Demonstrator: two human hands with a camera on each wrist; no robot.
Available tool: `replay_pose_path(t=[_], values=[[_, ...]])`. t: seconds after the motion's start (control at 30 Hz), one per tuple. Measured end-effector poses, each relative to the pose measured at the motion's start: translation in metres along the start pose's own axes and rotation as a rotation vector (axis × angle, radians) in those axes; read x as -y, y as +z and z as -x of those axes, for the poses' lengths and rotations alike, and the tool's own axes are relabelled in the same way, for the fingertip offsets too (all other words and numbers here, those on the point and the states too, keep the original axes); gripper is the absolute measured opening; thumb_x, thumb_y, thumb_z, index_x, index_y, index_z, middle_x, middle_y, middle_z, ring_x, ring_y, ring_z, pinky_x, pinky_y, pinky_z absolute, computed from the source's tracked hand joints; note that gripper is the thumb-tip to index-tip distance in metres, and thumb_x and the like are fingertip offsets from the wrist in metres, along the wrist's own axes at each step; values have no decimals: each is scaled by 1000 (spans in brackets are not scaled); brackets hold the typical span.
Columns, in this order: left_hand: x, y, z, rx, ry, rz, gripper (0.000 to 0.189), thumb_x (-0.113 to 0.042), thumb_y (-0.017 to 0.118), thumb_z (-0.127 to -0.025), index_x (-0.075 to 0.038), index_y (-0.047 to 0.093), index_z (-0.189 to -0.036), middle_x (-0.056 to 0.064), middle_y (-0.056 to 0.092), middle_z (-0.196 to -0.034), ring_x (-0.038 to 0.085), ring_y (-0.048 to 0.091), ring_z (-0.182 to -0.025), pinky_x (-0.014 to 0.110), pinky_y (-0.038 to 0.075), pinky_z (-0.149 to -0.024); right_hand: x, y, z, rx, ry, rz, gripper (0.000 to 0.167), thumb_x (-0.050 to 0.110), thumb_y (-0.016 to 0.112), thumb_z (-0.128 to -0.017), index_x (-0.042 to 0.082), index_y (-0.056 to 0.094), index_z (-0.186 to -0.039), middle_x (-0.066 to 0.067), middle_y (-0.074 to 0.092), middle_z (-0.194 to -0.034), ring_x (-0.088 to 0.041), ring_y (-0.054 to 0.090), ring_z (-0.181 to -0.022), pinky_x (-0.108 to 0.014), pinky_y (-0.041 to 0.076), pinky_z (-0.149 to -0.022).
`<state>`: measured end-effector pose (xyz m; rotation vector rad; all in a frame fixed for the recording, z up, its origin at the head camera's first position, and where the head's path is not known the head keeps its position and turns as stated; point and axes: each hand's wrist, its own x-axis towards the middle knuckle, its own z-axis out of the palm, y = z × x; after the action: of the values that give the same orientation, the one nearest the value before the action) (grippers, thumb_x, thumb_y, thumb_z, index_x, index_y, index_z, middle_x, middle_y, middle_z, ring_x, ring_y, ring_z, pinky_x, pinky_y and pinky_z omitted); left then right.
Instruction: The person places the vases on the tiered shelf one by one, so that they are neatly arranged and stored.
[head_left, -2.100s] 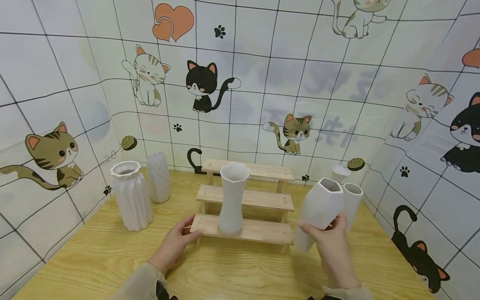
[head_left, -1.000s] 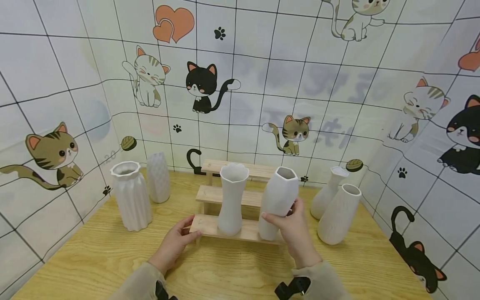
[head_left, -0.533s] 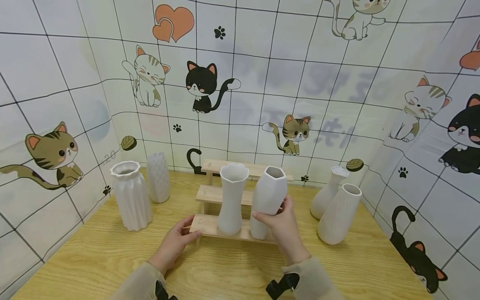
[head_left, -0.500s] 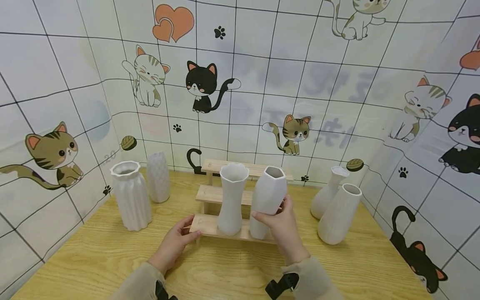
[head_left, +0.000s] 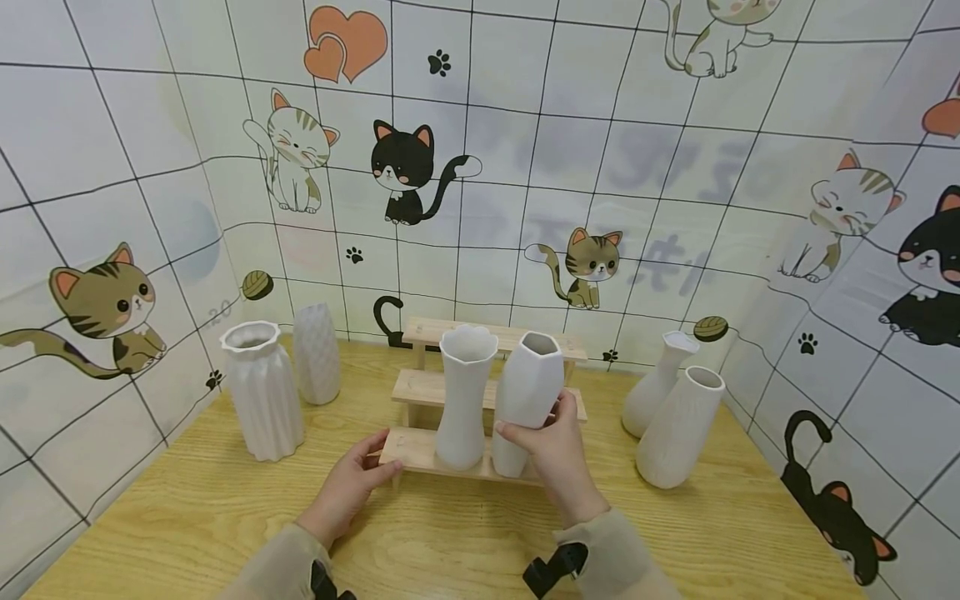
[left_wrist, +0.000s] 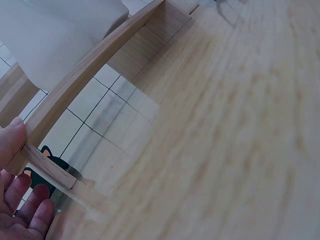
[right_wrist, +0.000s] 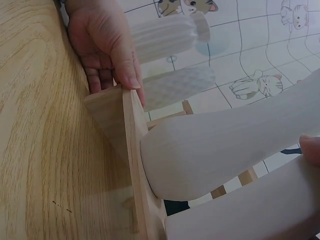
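A three-step wooden display stand (head_left: 416, 385) stands in mid-table. My left hand (head_left: 345, 492) grips the left end of its lowest step, thumb on top, as the right wrist view also shows. On that step a waisted white vase with a scalloped rim (head_left: 461, 417) stands upright. Close to its right, my right hand (head_left: 557, 454) holds a faceted white vase with an angular mouth (head_left: 529, 379), thumb in front and fingers behind. This vase leans slightly, its base at the lowest step; whether its full weight rests there I cannot tell.
To the left stand a pleated white vase (head_left: 266, 400) and a textured one (head_left: 317, 354). On the right are a narrow-necked vase (head_left: 652, 392) and a tapered vase (head_left: 678, 433). A cat-patterned cloth (head_left: 495, 208) hangs behind the wooden table (head_left: 450, 542).
My right hand has carried the faceted vase leftward from the table's right side to the lowest step, then closer to the waisted vase. The left hand has stayed on the stand.
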<state>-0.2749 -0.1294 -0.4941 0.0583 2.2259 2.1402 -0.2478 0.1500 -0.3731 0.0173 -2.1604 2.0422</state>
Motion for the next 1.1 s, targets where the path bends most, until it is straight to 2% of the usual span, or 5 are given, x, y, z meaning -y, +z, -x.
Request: replay_pose_path(t=[1.1], values=[[-1,0,-1,3,-7,16,70,-22,76,-84,-10,42,-145,13,54,-129,25,53,-109,35,46,-88,-6,8,-3,-15,-5,-1,89,10,84,-73,14,26,-141,-12,40,-135,-33,43,-122,-56,38,-100]])
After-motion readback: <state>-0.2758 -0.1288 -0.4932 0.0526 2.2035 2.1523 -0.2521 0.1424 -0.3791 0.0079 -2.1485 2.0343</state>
